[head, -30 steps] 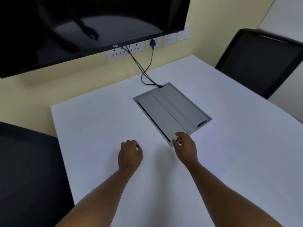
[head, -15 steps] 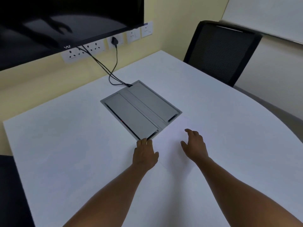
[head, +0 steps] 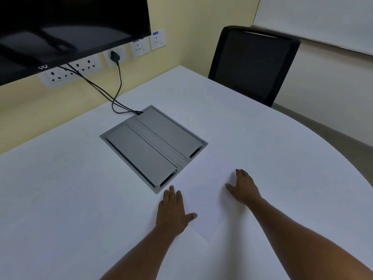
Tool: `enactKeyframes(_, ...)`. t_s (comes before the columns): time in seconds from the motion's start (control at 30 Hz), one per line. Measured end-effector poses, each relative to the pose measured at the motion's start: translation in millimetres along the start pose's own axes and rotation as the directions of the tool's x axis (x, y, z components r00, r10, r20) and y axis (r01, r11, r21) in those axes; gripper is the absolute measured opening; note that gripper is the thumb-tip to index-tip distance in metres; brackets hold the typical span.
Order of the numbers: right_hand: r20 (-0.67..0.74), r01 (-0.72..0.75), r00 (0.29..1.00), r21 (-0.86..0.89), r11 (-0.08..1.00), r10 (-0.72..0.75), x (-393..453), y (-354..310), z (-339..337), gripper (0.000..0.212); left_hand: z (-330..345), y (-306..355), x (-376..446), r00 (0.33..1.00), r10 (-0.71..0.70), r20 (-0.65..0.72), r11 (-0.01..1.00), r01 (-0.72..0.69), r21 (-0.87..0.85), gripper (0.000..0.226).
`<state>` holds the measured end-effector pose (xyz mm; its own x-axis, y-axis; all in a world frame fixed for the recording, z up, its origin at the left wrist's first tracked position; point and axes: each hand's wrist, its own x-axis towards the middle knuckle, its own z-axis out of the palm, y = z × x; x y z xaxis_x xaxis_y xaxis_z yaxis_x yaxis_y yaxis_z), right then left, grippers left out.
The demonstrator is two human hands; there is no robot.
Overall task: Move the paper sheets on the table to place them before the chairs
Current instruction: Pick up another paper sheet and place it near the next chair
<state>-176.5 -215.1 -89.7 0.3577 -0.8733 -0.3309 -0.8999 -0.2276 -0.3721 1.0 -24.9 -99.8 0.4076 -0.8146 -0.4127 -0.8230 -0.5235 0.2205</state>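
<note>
A white paper sheet (head: 207, 195) lies flat on the white table (head: 70, 209), hard to tell from it, with one corner pointing toward me. My left hand (head: 173, 209) rests flat on the sheet's left edge, fingers stretched forward. My right hand (head: 243, 187) presses flat on the sheet's right side, fingers spread. Neither hand grips anything. A black mesh chair (head: 252, 65) stands at the table's far right edge.
A grey metal cable box lid (head: 153, 146) is set in the table just beyond my hands, with black cables (head: 113, 93) running to wall sockets (head: 86, 66). A dark screen (head: 66, 27) hangs on the yellow wall.
The view has swung to the right, bringing the black chair nearer the middle. Both hands have flattened onto the paper sheet, the right one shifted further right.
</note>
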Motion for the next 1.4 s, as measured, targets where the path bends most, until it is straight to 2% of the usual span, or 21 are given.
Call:
enactKeyframes(0.33, 0.097, -0.054, 0.993, -0.164, 0.985, 0.071, 15.2, 12.5, 3.8, 0.093, -0.7, -1.4, 4.3, 0.999, -0.014, 0.029, 0.999, 0.013, 0.037, 0.104)
enactKeyframes(0.5, 0.051, -0.015, 0.998, -0.128, 0.992, 0.022, 11.9, 13.3, 6.1, 0.084, -4.4, 1.4, 5.2, 0.998, -0.015, 0.053, 0.998, 0.013, 0.055, 0.105)
enactKeyframes(0.6, -0.022, 0.03, 0.999, -0.024, 0.999, -0.03, 7.7, 11.6, 6.1, 0.073, -5.6, 1.8, 4.9, 0.998, -0.021, 0.065, 0.998, 0.017, 0.061, 0.105)
enactKeyframes(0.7, -0.158, 0.051, 0.987, 0.266, 0.962, -0.009, 2.6, 6.4, 4.5, 0.077, -6.9, 2.5, 4.6, 0.997, -0.027, 0.076, 0.997, 0.021, 0.068, 0.105)
enactKeyframes(0.73, -0.2, 0.03, 0.978, 0.429, 0.903, 0.063, 0.2, 3.8, 4.1, 0.079, -6.9, 2.5, 4.2, 0.997, -0.025, 0.075, 0.997, 0.02, 0.069, 0.105)
enactKeyframes(0.77, -0.208, -0.013, 0.963, 0.602, 0.798, 0.172, -2.6, 0.6, 3.8, 0.082, -6.2, 2.3, 3.7, 0.997, -0.023, 0.072, 0.998, 0.018, 0.068, 0.104)
enactKeyframes(0.83, -0.13, -0.092, 0.915, 0.855, 0.51, 0.382, -8.9, -7.5, 2.9, 0.092, -5.1, 1.8, 2.4, 0.998, -0.019, 0.066, 0.998, 0.015, 0.065, 0.104)
enactKeyframes(0.9, -0.009, -0.149, 0.868, 0.95, 0.276, 0.497, -13.1, -13.6, 1.2, 0.102, -5.1, 1.6, 1.9, 0.998, -0.017, 0.065, 0.998, 0.013, 0.066, 0.104)
enactKeyframes(0.97, 0.075, -0.201, 0.844, 0.962, 0.183, 0.531, -16.0, -13.6, 0.8, 0.097, -5.8, 2.6, 2.2, 0.997, -0.022, 0.07, 0.998, 0.017, 0.066, 0.104)
enactKeyframes(1.0, 0.101, -0.224, 0.852, 0.957, 0.184, 0.513, -17.9, -13.0, 0.9, 0.081, -6.3, 3.5, 2.3, 0.997, -0.025, 0.072, 0.998, 0.02, 0.066, 0.105)
enactKeyframes(1.07, 0.116, -0.249, 0.894, 0.932, 0.265, 0.434, -22.4, -10.7, 0.3, 0.029, -6.6, 4.5, 2.5, 0.997, -0.032, 0.073, 0.998, 0.027, 0.061, 0.105)
enactKeyframes(1.1, 0.11, -0.254, 0.906, 0.914, 0.317, 0.409, -25.0, -8.5, 0.7, 0.015, -6.5, 4.3, 2.9, 0.997, -0.035, 0.074, 0.998, 0.031, 0.056, 0.106)
enactKeyframes(1.17, 0.088, -0.25, 0.914, 0.891, 0.38, 0.396, -29.2, -3.8, 1.9, 0.012, -6.1, 3.8, 3.9, 0.996, -0.04, 0.075, 0.998, 0.036, 0.053, 0.107)
enactKeyframes(1.27, 0.05, -0.216, 0.924, 0.885, 0.412, 0.378, -39.6, -0.3, -2.2, 0.013, -5.0, 4.7, 2.9, 0.999, -0.046, 0.017, 0.999, 0.046, 0.03, 0.107)
enactKeyframes(1.4, 0.023, -0.171, 0.925, 0.917, 0.361, 0.378, -53.3, 10.0, -10.6, 0.015, -3.4, 13.2, -4.5, 0.986, -0.074, -0.152, 0.985, 0.049, -0.166, 0.095)
